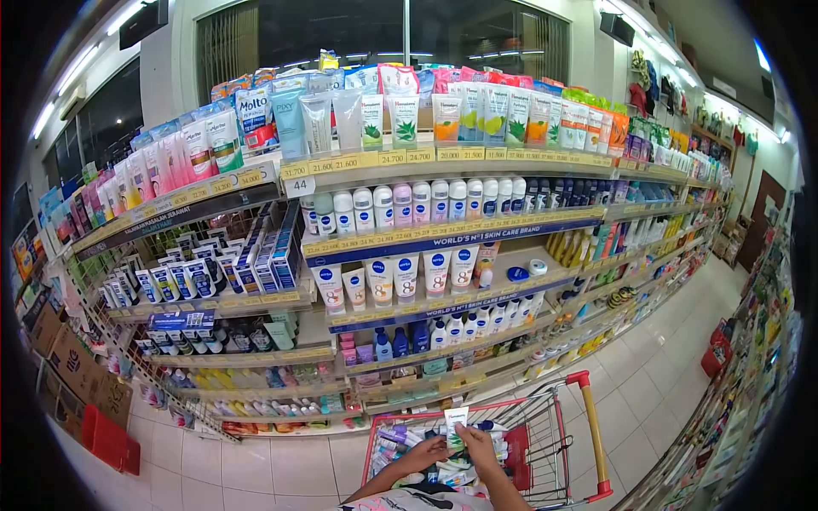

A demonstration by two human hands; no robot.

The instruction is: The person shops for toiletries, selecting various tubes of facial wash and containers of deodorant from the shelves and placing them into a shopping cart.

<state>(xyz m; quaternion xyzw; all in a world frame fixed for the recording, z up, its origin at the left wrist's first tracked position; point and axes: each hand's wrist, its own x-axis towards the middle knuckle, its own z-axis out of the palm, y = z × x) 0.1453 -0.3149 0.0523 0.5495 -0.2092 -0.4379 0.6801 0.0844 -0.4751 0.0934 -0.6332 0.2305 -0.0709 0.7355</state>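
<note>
We are in a brightly lit shop, standing over pale floor tiles (200, 464) and facing long shelving. At far left, cardboard boxes (77, 362) are stacked beside the shelves, with a red basket (111, 441) on the floor near them. Next, an angled shelf section (196, 300) carries rows of upright tubes, small boxes and, lower down, more packs.

In the centre, the main shelving (443, 317) holds standing tubes on top, roll-on bottles (400, 206) below, then large white tubes (406, 277) and pump bottles, above yellow price strips and blue banners. Dark windows (341, 30) rise behind it.

Below, in front of us, is a wire trolley (550, 443) with a red rim, its bed crowded with tubes and bottles. Our left hand (423, 456) has its fingers drawn in narrowly at the lower left edge of a white-and-green tube (456, 418); we cannot tell whether they grip it. Our right hand (479, 449) holds that tube upright over the trolley, thumb across its front. The trolley's yellow handle (590, 422) stands to the right.

Farther right, the tiled aisle recedes past a red container (717, 349) toward a brown door (761, 209), with packed shelves (745, 404) along the right edge.
</note>
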